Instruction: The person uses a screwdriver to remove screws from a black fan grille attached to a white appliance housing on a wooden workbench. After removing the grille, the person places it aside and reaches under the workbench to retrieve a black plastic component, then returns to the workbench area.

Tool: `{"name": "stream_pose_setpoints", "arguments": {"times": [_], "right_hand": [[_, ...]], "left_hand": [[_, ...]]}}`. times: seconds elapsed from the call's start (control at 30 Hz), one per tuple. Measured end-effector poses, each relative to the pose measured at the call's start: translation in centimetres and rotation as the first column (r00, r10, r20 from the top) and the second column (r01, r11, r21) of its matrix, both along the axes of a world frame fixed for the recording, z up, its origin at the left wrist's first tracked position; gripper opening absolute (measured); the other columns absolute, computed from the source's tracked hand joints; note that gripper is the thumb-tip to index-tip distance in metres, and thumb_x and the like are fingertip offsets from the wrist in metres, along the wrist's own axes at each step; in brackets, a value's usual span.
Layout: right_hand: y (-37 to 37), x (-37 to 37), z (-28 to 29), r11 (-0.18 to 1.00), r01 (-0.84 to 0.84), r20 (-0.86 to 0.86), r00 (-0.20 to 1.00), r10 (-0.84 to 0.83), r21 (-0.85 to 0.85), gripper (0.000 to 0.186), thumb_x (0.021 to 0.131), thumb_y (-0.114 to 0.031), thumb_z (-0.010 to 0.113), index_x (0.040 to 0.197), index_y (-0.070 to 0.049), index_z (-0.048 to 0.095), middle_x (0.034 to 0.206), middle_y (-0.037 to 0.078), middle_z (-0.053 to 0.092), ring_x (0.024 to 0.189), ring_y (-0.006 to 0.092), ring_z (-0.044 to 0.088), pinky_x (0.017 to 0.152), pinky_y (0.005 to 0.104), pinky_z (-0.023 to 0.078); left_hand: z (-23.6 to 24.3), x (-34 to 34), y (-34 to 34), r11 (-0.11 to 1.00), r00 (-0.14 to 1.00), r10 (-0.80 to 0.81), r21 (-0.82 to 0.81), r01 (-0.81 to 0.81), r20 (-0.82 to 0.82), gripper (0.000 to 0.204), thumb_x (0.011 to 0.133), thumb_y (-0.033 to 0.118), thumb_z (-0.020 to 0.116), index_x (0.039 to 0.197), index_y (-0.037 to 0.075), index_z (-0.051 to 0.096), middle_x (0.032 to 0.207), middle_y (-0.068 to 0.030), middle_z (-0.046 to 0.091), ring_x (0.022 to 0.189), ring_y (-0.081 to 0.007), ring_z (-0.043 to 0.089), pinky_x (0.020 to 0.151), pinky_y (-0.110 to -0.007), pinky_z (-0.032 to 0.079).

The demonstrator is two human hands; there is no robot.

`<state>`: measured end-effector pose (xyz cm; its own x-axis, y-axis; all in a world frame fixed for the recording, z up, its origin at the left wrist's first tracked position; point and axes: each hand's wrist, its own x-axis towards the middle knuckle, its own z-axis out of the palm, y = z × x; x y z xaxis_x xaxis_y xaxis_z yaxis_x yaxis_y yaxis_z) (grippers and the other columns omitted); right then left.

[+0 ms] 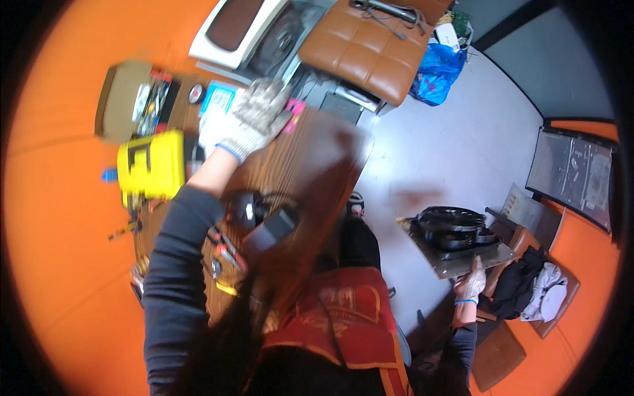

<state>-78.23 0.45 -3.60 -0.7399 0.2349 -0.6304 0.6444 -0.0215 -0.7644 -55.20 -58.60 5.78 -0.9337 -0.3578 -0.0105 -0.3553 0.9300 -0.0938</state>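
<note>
My left hand (261,112), in a dirty white work glove, reaches over the far end of the brown wooden table (317,158). Its fingers look stretched out, slightly blurred, with nothing seen in them. Beside its fingertips lies a small pink thing (295,113), and a blue and white packet (219,99) is by the wrist. Off the table's right side, my right hand (471,284), also gloved, grips the near edge of a flat metal panel (456,265). On that panel sits a black round part (452,224) that looks like a fan housing.
A yellow case (155,165) and an open cardboard box of tools (125,99) stand at the table's left. Pliers (228,251) and a dark box (269,231) lie nearer. Beyond are a brown cushioned seat (363,49) and a white appliance (238,30). Clothes (528,284) cover a chair at right.
</note>
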Motion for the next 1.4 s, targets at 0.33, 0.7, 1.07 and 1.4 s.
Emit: {"name": "stream_pose_setpoints", "arguments": {"times": [0.33, 0.7, 1.07, 1.4], "right_hand": [[-8.9, 3.3, -8.9, 0.443, -0.718, 0.372, 0.673, 0.639, 0.537, 0.042, 0.090, -0.035, 0.071, 0.120, -0.008, 0.062, 0.097, 0.008, 0.070, 0.087, 0.0181, 0.064, 0.079, 0.0278, 0.049], [-31.9, -3.6, -11.6, -0.342, -0.835, 0.222, -0.269, 0.937, 0.430, 0.050, 0.098, -0.031, 0.052, 0.143, -0.012, 0.044, 0.084, 0.021, 0.069, 0.073, 0.0345, 0.070, 0.061, 0.0458, 0.054], [-49.5, -4.2, -13.3, -0.365, -0.874, 0.068, -0.363, 0.929, 0.322, 0.050, 0.096, -0.028, 0.054, 0.143, -0.013, 0.044, 0.088, 0.024, 0.068, 0.079, 0.0404, 0.068, 0.068, 0.0464, 0.053], [-52.7, 1.5, -15.5, -0.480, -0.742, 0.233, -0.420, 0.877, 0.469, 0.053, 0.095, -0.052, 0.048, 0.138, -0.021, 0.049, 0.099, 0.014, 0.071, 0.093, 0.0371, 0.068, 0.077, 0.0509, 0.052]], "left_hand": [[-4.3, -1.7, -5.7, 0.951, 0.908, 0.107, 0.226, -0.213, 0.404, 0.038, 0.091, 0.037, 0.050, 0.113, 0.013, 0.069, 0.120, -0.0102, 0.066, 0.115, -0.0320, 0.058, 0.100, -0.045, 0.044], [-5.0, -0.2, -6.1, 0.936, 0.995, 0.017, 0.348, -0.052, 0.102, 0.036, 0.085, 0.037, 0.061, 0.108, 0.010, 0.070, 0.107, -0.0132, 0.069, 0.107, -0.0321, 0.062, 0.095, -0.042, 0.047], [-3.9, -0.7, -6.1, 0.862, 0.985, 0.076, 0.486, -0.142, 0.152, 0.036, 0.087, 0.039, 0.060, 0.107, 0.010, 0.070, 0.101, -0.0112, 0.069, 0.103, -0.0302, 0.063, 0.092, -0.041, 0.049], [-3.9, -0.6, -6.2, 0.856, 0.990, 0.061, 0.504, -0.116, 0.124, 0.032, 0.083, 0.035, 0.066, 0.101, 0.009, 0.071, 0.098, -0.0087, 0.071, 0.099, -0.0270, 0.067, 0.088, -0.037, 0.051]]}}
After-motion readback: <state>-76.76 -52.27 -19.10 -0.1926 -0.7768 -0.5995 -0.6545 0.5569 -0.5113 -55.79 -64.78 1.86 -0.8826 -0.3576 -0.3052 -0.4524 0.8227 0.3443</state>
